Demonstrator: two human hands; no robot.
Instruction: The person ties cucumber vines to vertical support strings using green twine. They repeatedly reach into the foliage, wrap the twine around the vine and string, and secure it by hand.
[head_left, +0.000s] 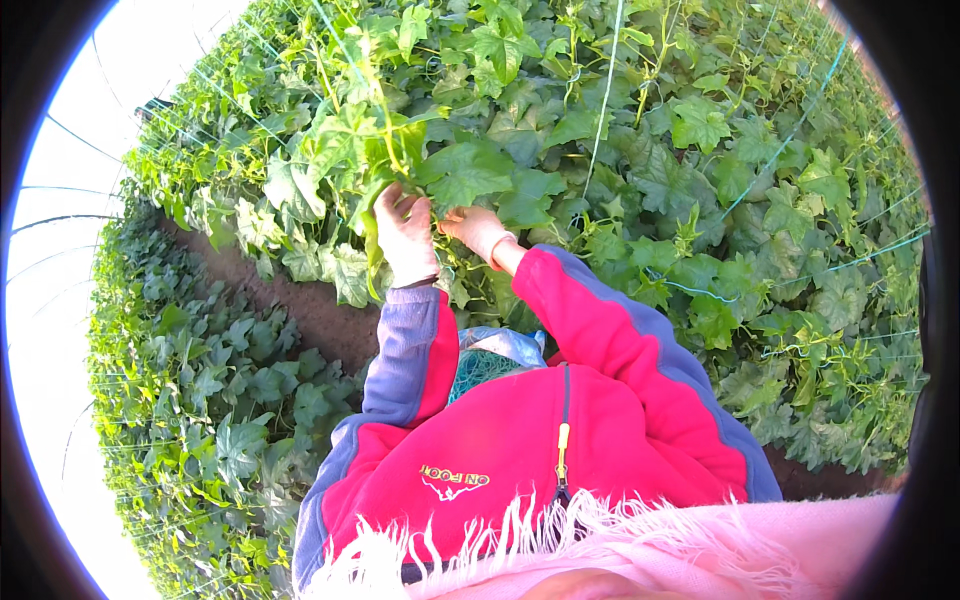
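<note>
My left hand (405, 236), in what looks like a pale glove with bare fingertips, is raised among the leaves of a climbing vine. Its fingers close around the lower part of a sunlit vine stem (391, 146), beside a long drooping leaf (372, 244). My right hand (478, 231), gloved alike, is just to the right, fingertips bent toward the left hand below a broad green leaf (465, 174). Whether those fingertips pinch anything is hard to see. Below the hands, at my waist, a blue and white plastic bag (506, 345) holds a tangle of green twine (480, 369).
Dense lobed foliage (675, 180) fills the front and right. Several strings run up through it, including a pale upright one (604, 97) and a blue-green slanting one (787, 135). A bare soil path (277, 296) separates another vine row (225, 420) at left. Thin hoops (64, 217) arch against the bright background.
</note>
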